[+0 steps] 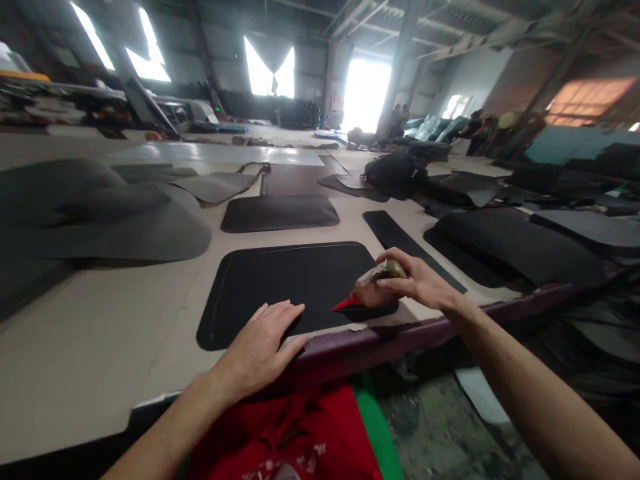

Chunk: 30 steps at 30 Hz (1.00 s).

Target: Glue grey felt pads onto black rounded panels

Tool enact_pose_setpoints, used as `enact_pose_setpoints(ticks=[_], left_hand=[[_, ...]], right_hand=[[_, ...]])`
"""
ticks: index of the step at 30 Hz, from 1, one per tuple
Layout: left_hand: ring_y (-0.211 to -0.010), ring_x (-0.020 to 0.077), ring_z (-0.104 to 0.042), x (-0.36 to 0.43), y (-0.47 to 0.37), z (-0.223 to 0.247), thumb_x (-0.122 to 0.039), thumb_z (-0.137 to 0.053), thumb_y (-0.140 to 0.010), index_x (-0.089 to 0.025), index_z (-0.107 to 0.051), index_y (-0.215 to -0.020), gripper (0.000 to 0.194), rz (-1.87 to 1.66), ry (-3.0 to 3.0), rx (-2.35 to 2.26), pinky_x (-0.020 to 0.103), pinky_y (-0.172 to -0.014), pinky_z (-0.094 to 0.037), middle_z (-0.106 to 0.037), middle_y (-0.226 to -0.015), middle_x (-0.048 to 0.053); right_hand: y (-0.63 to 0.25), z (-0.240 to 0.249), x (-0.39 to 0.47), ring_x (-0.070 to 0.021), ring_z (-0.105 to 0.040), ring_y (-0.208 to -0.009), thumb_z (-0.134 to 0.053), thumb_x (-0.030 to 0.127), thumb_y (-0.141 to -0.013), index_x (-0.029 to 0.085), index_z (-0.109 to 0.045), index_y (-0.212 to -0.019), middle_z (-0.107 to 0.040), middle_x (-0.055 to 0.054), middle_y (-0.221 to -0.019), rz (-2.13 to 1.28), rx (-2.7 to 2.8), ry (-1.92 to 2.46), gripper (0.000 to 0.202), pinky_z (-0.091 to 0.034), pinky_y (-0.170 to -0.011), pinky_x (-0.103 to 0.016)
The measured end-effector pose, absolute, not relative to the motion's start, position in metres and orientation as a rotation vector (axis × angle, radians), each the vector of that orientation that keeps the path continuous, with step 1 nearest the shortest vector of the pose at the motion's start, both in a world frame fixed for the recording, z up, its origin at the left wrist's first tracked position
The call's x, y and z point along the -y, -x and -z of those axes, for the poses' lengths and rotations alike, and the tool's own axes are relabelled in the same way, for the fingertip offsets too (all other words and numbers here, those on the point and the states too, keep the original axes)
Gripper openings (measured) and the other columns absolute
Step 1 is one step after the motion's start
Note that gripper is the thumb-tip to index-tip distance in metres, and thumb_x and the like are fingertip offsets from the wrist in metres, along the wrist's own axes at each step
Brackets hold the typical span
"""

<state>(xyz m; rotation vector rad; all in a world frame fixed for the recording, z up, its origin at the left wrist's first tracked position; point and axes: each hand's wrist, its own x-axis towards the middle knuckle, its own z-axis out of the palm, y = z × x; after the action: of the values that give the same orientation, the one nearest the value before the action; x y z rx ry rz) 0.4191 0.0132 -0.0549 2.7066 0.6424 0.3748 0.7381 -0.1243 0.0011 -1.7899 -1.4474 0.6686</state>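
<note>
A black rounded sheet (290, 280) lies flat on the pale table (125, 327) in front of me. My left hand (267, 340) rests on its near edge, fingers spread, holding nothing. My right hand (413, 280) is wrapped round a brownish bottle (373, 287) with a red pointed nozzle (346, 304). The bottle is tilted, and its tip points down and left at the near right part of the sheet. Whether the tip touches the sheet I cannot tell. A thin pale line runs along the sheet's far and left edges.
Behind the sheet lies another dark panel (280, 213), with a long black strip (410, 247) to the right. Grey sheets (150, 227) cover the left side. Dark pieces (515, 247) are piled at right. A purple roll (380, 343) lines the near edge. People stand far back.
</note>
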Motion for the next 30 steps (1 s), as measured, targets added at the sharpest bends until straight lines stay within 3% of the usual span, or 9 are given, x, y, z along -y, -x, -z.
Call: enact_pose_setpoints(ticks=[2,4,7,11,17,30], left_hand=[[-0.123,0.0231,-0.057,-0.029,-0.398,0.046,-0.044,-0.042,-0.101,-0.021,-0.058,-0.132,0.042,-0.606,-2.58,-0.699,0.043,-0.111,-0.045,-0.062,-0.132,0.007],[-0.113,0.0212,-0.061,-0.046,-0.372,0.041,-0.037,-0.039,-0.1,-0.019,-0.063,-0.121,0.036,-0.805,-2.517,-0.874,0.038,-0.104,-0.048,-0.067,-0.12,0.006],[-0.109,0.0227,-0.062,-0.067,-0.333,0.047,-0.031,-0.038,-0.098,-0.019,-0.065,-0.115,0.034,-0.79,-2.515,-1.136,0.041,-0.099,-0.049,-0.068,-0.114,0.006],[-0.11,0.0224,-0.061,-0.074,-0.306,0.068,-0.025,-0.037,-0.097,-0.019,-0.064,-0.12,0.037,-0.67,-2.507,-1.145,0.041,-0.1,-0.05,-0.068,-0.115,0.007],[-0.104,0.0216,-0.064,-0.07,-0.307,0.071,-0.027,-0.038,-0.097,-0.017,-0.064,-0.12,0.035,-0.767,-2.384,-1.177,0.04,-0.098,-0.051,-0.071,-0.108,0.007],[-0.109,0.0211,-0.061,-0.065,-0.307,0.071,-0.02,-0.037,-0.096,-0.017,-0.057,-0.126,0.036,-0.755,-2.367,-1.212,0.039,-0.101,-0.047,-0.069,-0.111,0.006]], right_hand=[[-0.729,0.001,0.109,-0.0161,-0.053,-0.074,-0.072,0.046,-0.079,0.022,-0.056,-0.111,-0.056,0.003,-0.081,-0.67,1.5,1.765,0.043,-0.043,-0.062,-0.025],[-0.72,0.003,0.095,-0.0172,-0.054,-0.077,-0.072,0.047,-0.08,0.023,-0.056,-0.113,-0.058,0.002,-0.085,-0.657,1.555,1.752,0.044,-0.044,-0.065,-0.026],[-0.705,0.004,0.074,-0.0187,-0.056,-0.079,-0.07,0.048,-0.08,0.023,-0.057,-0.113,-0.061,0.0,-0.088,-0.621,1.658,1.731,0.043,-0.044,-0.068,-0.028],[-0.678,0.0,0.049,-0.018,-0.056,-0.077,-0.069,0.046,-0.08,0.023,-0.057,-0.113,-0.062,0.001,-0.086,-0.654,1.751,1.642,0.041,-0.044,-0.067,-0.028],[-0.633,-0.005,0.018,-0.0176,-0.057,-0.077,-0.067,0.043,-0.082,0.024,-0.057,-0.11,-0.063,0.002,-0.089,-0.628,1.902,1.55,0.036,-0.043,-0.068,-0.029],[-0.574,-0.007,-0.009,-0.0234,-0.06,-0.093,-0.066,0.039,-0.087,0.024,-0.055,-0.117,-0.063,-0.005,-0.113,-0.227,2.084,1.476,0.036,-0.043,-0.078,-0.034]])
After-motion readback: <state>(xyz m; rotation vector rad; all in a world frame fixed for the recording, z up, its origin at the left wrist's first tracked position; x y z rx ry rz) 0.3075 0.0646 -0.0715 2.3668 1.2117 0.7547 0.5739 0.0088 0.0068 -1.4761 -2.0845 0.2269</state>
